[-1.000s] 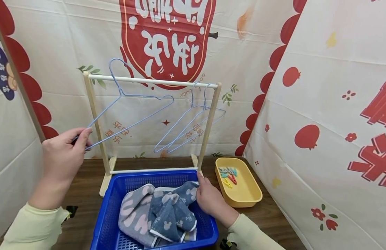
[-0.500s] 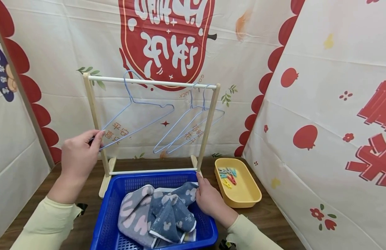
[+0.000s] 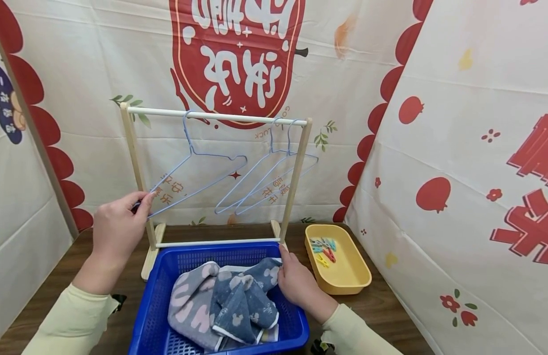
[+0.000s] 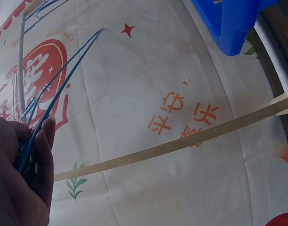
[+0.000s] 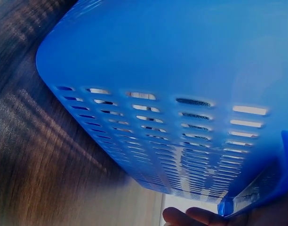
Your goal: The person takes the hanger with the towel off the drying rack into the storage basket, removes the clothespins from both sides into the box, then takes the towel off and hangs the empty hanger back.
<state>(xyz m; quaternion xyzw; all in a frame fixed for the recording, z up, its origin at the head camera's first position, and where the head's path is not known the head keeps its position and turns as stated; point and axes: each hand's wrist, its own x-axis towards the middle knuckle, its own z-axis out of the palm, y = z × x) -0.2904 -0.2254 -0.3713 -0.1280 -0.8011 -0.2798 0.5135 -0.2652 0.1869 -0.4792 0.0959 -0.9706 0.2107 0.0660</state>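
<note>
My left hand (image 3: 120, 227) pinches the lower left corner of a blue wire clothes hanger (image 3: 191, 154). That hanger is tilted, its hook level with the top rod of a small clothes rack (image 3: 229, 117); whether the rod bears it I cannot tell. In the left wrist view, fingers and thumb close on the wire (image 4: 54, 96). My right hand (image 3: 300, 278) grips the right rim of a blue plastic basket (image 3: 151, 301), beside the rack's right foot; its fingers (image 5: 174, 216) show outside the basket wall. Grey-pink (image 3: 191, 305) and blue-grey (image 3: 244, 308) patterned cloths lie crumpled inside.
Two more blue hangers (image 3: 256, 182) hang at the rod's right end. Right of the basket, a yellow tray (image 3: 351, 268) holds several coloured clothespins (image 3: 329, 254). Everything stands on a dark wooden table (image 3: 371, 315), with printed fabric walls (image 3: 345, 172) behind and at both sides.
My left hand has moved right and slightly down with the hanger, bringing its hook from above the rod down to the rod. The right hand and basket have stayed in place.
</note>
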